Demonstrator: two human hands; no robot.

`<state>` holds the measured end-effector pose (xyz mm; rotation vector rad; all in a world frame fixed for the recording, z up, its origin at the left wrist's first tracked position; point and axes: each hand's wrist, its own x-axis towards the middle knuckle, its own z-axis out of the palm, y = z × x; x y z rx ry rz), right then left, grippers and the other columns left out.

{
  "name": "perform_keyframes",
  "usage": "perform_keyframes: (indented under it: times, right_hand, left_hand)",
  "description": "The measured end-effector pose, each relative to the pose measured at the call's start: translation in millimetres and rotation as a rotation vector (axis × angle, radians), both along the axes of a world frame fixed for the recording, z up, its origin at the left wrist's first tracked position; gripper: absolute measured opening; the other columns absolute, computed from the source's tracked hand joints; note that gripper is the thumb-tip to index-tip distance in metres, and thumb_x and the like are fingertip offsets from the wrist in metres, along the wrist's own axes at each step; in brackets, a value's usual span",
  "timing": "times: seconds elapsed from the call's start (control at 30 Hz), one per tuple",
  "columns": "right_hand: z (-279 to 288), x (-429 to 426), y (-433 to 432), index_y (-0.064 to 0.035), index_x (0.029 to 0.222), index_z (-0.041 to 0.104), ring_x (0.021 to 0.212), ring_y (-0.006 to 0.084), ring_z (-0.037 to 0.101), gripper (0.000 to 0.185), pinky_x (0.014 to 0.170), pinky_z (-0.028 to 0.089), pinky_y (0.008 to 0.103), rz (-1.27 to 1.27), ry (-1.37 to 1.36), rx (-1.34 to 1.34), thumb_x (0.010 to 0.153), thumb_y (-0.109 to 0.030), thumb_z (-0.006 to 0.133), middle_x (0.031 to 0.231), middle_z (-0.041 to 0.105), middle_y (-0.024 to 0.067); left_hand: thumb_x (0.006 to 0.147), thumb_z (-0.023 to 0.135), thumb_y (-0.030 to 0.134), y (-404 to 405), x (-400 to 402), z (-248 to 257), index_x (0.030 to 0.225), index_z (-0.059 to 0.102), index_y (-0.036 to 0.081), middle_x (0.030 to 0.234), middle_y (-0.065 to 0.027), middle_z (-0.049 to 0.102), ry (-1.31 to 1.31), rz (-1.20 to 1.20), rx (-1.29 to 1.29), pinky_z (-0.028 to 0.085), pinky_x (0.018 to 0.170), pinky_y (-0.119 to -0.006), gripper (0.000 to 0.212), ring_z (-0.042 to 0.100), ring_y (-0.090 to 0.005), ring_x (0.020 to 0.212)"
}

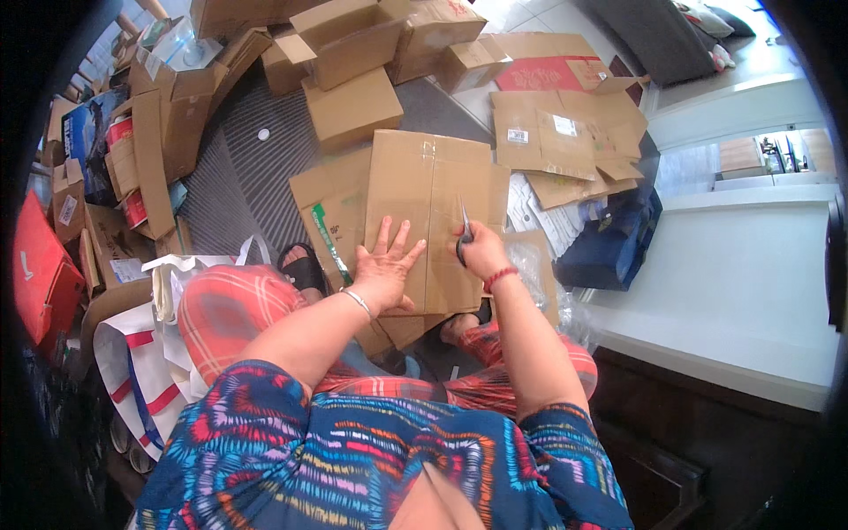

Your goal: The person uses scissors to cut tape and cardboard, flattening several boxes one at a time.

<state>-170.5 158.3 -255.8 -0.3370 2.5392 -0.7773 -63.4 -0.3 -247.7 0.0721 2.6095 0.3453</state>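
Observation:
In front of me lies a flattened cardboard box (404, 179), with clear tape along its middle seam. My left hand (389, 268) rests on its left half, fingers spread and holding nothing. A pair of scissors with dark handles (465, 232) is in my right hand (483, 250), over the right half of the box, its blades pointing away from me. Whether the blades touch the cardboard, I cannot tell. Beneath this box another flattened cardboard sheet (331, 199) with green printed tape shows at the left.
Several cardboard boxes (354, 109) stand beyond the work. More flattened cardboard (543, 132) lies at the right, near a dark blue bag (599, 248) and clear plastic wrap (527, 268). White bags (149, 331) and an orange-red box (43, 271) are at the left.

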Motion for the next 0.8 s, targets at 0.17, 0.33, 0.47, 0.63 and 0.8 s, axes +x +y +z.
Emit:
perform_keyframes:
  times: [0.17, 0.33, 0.47, 0.63, 0.8]
  right_hand:
    - [8.3, -46.8, -55.6, -0.0104, 0.077, 0.051, 0.041, 0.01, 0.036, 0.016, 0.037, 0.028, 0.0247, -0.287, -0.535, -0.393, 0.078, -0.022, 0.063, 0.053, 0.041, -0.0027]
    - [1.0, -70.3, -78.8, -0.0117, 0.073, 0.05, 0.036, 0.0083, 0.031, 0.017, 0.033, 0.02, 0.0252, -0.343, -0.662, -0.452, 0.078, -0.022, 0.062, 0.05, 0.038, -0.0028]
    - [8.4, -77.3, -87.6, -0.0129, 0.069, 0.044, 0.038, 0.0067, 0.028, 0.022, 0.035, 0.02, 0.0227, -0.333, -0.716, -0.402, 0.079, -0.018, 0.062, 0.053, 0.036, -0.0049]
    - [15.7, -87.8, -92.0, -0.0129, 0.07, 0.046, 0.039, 0.0072, 0.027, 0.02, 0.035, 0.02, 0.0232, -0.343, -0.683, -0.24, 0.079, -0.022, 0.062, 0.056, 0.037, -0.0041]
    - [15.0, -78.2, -108.3, -0.011, 0.072, 0.049, 0.04, 0.0085, 0.028, 0.019, 0.036, 0.021, 0.0237, -0.314, -0.537, -0.132, 0.078, -0.024, 0.063, 0.057, 0.038, -0.0024]
  left_hand:
    - [0.05, 0.075, 0.054, -3.2, 4.9, -8.5, 0.139, 0.021, 0.027, 0.147, -0.0078, -0.003, -0.007, 0.006, 0.051, 0.026, 0.093, -0.061, 0.108, -0.009, -0.0347, 0.134]
    - [0.051, 0.075, 0.054, -4.9, 8.1, -16.1, 0.139, 0.02, 0.026, 0.147, -0.0088, -0.003, 0.027, 0.009, 0.076, 0.026, 0.092, -0.06, 0.107, -0.008, -0.0341, 0.134]
    - [0.05, 0.075, 0.054, -5.8, 10.9, -23.6, 0.139, 0.022, 0.026, 0.147, -0.0092, 0.001, 0.08, 0.018, 0.079, 0.028, 0.091, -0.058, 0.107, -0.006, -0.0335, 0.134]
    - [0.051, 0.074, 0.055, -5.6, 8.1, -19.2, 0.138, 0.021, 0.027, 0.147, -0.0069, 0.002, 0.069, 0.017, 0.075, 0.028, 0.091, -0.058, 0.106, -0.004, -0.0317, 0.135]
    - [0.05, 0.074, 0.054, -7.7, 11.9, -24.8, 0.138, 0.022, 0.027, 0.147, -0.0067, 0.003, 0.09, 0.045, 0.084, 0.027, 0.092, -0.058, 0.106, -0.004, -0.0316, 0.135]
